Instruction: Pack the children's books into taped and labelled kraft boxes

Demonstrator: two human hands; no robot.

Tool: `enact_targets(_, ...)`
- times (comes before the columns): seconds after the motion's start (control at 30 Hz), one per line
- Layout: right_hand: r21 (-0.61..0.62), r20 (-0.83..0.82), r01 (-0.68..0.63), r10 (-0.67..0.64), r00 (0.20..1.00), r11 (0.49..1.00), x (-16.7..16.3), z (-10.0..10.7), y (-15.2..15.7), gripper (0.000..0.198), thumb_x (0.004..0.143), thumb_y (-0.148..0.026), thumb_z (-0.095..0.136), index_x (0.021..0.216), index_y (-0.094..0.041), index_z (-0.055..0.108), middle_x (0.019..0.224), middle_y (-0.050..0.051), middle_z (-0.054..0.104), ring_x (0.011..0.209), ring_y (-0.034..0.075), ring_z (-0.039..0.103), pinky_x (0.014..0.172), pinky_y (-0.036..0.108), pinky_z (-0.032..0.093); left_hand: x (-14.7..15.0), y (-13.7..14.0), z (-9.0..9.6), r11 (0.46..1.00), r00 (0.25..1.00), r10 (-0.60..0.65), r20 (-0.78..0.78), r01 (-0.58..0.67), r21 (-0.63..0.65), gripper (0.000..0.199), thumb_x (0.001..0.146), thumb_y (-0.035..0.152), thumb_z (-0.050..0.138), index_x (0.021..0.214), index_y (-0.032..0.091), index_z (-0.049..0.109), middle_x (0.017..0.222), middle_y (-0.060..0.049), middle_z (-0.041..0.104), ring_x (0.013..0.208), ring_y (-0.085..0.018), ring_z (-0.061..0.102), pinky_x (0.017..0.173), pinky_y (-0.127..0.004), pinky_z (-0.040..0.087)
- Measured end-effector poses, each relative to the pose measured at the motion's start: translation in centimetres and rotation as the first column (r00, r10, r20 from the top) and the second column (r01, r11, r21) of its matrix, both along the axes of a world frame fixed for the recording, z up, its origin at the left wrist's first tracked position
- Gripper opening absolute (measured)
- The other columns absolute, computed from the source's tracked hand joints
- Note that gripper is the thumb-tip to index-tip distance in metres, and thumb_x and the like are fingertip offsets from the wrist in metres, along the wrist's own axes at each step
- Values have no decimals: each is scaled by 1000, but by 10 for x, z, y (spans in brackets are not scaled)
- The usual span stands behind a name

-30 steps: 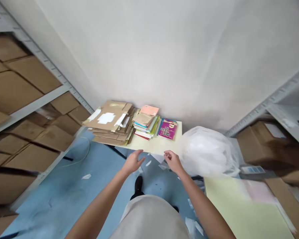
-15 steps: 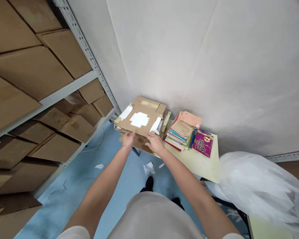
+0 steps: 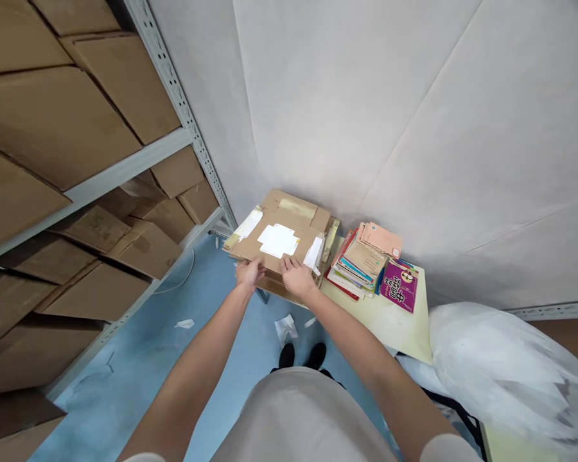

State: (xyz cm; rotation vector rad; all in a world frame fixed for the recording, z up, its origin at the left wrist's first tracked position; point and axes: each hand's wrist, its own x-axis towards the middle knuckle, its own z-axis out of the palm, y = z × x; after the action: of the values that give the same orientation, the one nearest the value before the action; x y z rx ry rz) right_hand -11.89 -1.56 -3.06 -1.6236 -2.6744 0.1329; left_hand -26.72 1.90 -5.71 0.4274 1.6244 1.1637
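A pile of flattened cardboard boxes (image 3: 296, 224) lies at the far end of a pale-yellow table, with tape strips and white paper labels on the top sheet. My left hand (image 3: 249, 273) is closed on the front edge near its left corner. To the right of it, my right hand (image 3: 297, 277) has its fingers bent over the same edge, thumb hidden underneath. Both hands grip the cardboard. Beside the pile is a stack of books and booklets (image 3: 363, 256), and a purple book (image 3: 399, 285) lies against it on the right.
Metal shelving (image 3: 125, 163) packed with cardboard boxes (image 3: 52, 122) rises on the left. A pale wall (image 3: 347, 96) stands behind the table (image 3: 390, 330). At the right bulges a white plastic bag (image 3: 505, 366). Paper scraps (image 3: 286, 328) litter the blue floor.
My fingers have closed more firmly on the cardboard's front edge. Both feet now show side by side below the table. The view has shifted slightly.
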Motion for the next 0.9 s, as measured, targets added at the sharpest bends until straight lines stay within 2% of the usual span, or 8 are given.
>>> enact_targets(0.2, 21, -74, -64, 66, 995, 998, -14, -7, -45, 43, 91, -9, 31, 130, 2, 46, 125, 28, 55, 113, 35, 53, 81, 45, 50, -13, -9, 5, 966, 967, 224, 121, -237, 100, 25, 72, 18, 63, 97, 15, 61, 100, -10, 69, 84, -19, 68, 70, -32, 57)
enact_targets(0.33, -17, -182, -107, 102, 978, 994, -3, -12, -52, 38, 86, -17, 51, 122, -9, 57, 122, 18, 60, 113, 31, 56, 86, 38, 51, -16, -12, -5, 948, 969, 231, 91, -245, 205, 27, 72, 16, 63, 99, 14, 61, 107, -11, 68, 93, -19, 67, 79, -33, 56)
enact_targets(0.43, -3, -323, -106, 100, 941, 994, 20, -3, -41, 48, 82, -28, 59, 128, -14, 53, 136, 13, 51, 125, 28, 48, 100, 36, 45, -25, -7, -6, 905, 971, 236, 45, -236, 355, 30, 71, 19, 65, 100, 14, 60, 108, -10, 68, 96, -18, 66, 86, -33, 53)
enact_targets(0.53, 23, -435, 69, -52, 899, 997, 52, 15, -24, 54, 82, -31, 57, 133, -14, 48, 142, 15, 43, 131, 28, 41, 106, 42, 37, -40, 4, 5, 843, 979, 205, 6, -179, 507, 33, 68, 25, 69, 98, 15, 60, 107, -10, 68, 96, -18, 65, 90, -33, 51)
enact_targets(0.6, 68, -510, 223, -159, 846, 972, 73, 30, -14, 57, 82, -33, 57, 134, -13, 46, 143, 17, 40, 134, 28, 36, 109, 45, 33, -50, 12, 16, 796, 985, 173, -14, -131, 591, 34, 67, 30, 71, 96, 15, 60, 107, -10, 67, 97, -17, 65, 92, -33, 49)
enact_targets(0.73, 169, -697, 518, -269, 664, 839, 112, 66, 1, 75, 80, -45, 58, 143, -15, 29, 149, 17, 28, 140, 29, 22, 112, 52, 24, -65, 27, 43, 736, 993, 96, -65, -26, 677, 41, 66, 41, 72, 96, 15, 60, 104, -10, 67, 96, -19, 64, 91, -34, 50)
enact_targets(0.83, 143, -802, 619, -276, 529, 772, 139, 95, 3, 90, 76, -54, 62, 146, -16, 20, 151, 18, 24, 141, 29, 19, 112, 53, 23, -67, 32, 64, 708, 985, 5, -171, 118, 696, 39, 64, 42, 72, 91, 16, 61, 97, -8, 68, 95, -20, 64, 91, -35, 50)
enact_targets(0.9, 75, -867, 599, -245, 434, 797, 158, 112, -3, 92, 74, -58, 62, 145, -16, 19, 148, 18, 29, 138, 28, 27, 110, 50, 28, -61, 32, 75, 717, 963, -48, -267, 219, 662, 34, 63, 41, 73, 84, 17, 61, 90, -6, 68, 92, -21, 64, 89, -34, 51)
